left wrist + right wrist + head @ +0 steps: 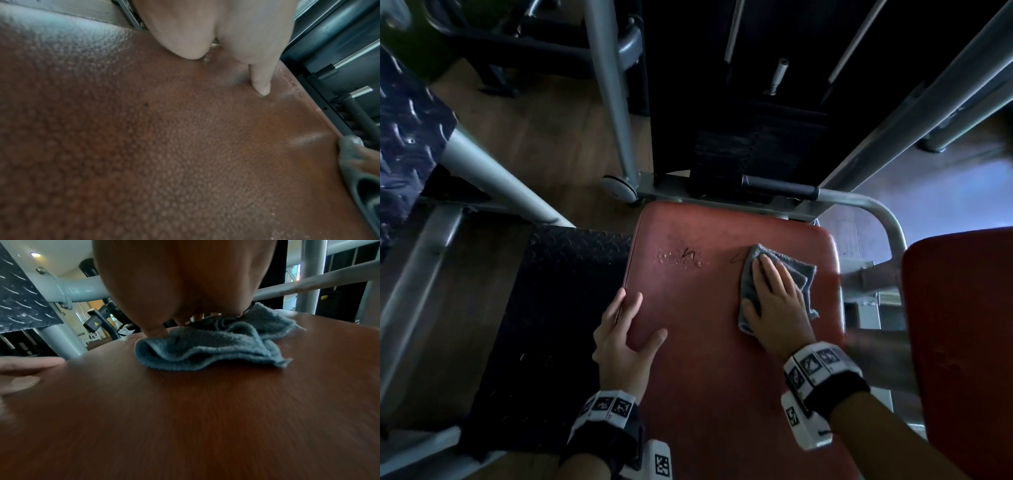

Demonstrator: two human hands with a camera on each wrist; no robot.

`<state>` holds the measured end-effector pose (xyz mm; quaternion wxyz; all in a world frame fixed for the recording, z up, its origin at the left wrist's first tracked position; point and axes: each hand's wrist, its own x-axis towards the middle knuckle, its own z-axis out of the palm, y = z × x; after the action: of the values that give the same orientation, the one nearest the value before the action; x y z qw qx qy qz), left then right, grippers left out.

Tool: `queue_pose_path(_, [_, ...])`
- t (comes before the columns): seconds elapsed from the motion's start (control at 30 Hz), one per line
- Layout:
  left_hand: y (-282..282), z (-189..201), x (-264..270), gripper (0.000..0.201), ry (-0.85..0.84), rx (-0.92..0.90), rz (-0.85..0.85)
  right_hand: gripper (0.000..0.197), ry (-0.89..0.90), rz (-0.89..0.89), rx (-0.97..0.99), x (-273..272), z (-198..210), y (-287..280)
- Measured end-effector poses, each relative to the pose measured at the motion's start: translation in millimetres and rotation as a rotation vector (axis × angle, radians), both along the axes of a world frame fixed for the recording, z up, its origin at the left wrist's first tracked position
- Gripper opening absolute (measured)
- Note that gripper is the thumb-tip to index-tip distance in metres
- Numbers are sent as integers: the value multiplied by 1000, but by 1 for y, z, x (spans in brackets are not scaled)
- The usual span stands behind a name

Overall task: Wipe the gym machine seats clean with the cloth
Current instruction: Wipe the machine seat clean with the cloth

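Note:
A red padded seat (715, 342) fills the middle of the head view, with black scribble marks (689, 253) and small droplets near its far end. My right hand (774, 301) lies flat on a folded grey-blue cloth (796, 270), pressing it onto the seat's far right part; in the right wrist view the cloth (216, 350) bunches under the fingers. My left hand (626, 329) rests with straight fingers on the seat's left edge. The left wrist view has its fingers (261, 81) touching the textured red pad (144, 146).
A second red pad (959, 342) stands at the right. Grey frame tubes (613, 96) and a black weight stack (739, 102) rise behind the seat. A black tread plate (544, 325) lies to the left, over a wooden floor (544, 144).

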<state>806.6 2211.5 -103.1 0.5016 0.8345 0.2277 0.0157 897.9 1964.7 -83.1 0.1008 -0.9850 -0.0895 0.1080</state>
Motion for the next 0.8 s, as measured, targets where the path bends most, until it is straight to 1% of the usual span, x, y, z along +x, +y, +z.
queue_pose_path(0.07, [0, -1, 0, 70, 1, 2, 0, 71, -6, -17, 16, 20, 1, 4])
queue_pose_path(0.13, [0, -2, 0, 69, -11, -1, -1, 70, 24, -26, 21, 38, 3, 6])
queue_pose_path(0.2, [-1, -3, 0, 68, -22, 6, 0, 70, 54, -21, 14, 45, 4, 6])
queue_pose_path(0.3, [0, -3, -1, 69, -16, 19, -4, 70, 51, 45, 8, 28, 7, 2])
queue_pose_path(0.4, [1, -3, -1, 71, -1, 21, -12, 71, 91, 72, 7, 8, 4, 2])
queue_pose_path(0.63, [0, -1, 0, 70, -4, 42, -17, 69, 142, 18, 3, 31, -1, 11])
queue_pose_path(0.8, [0, -1, -1, 70, 7, 41, -23, 70, 127, -30, 48, 20, -1, 20])
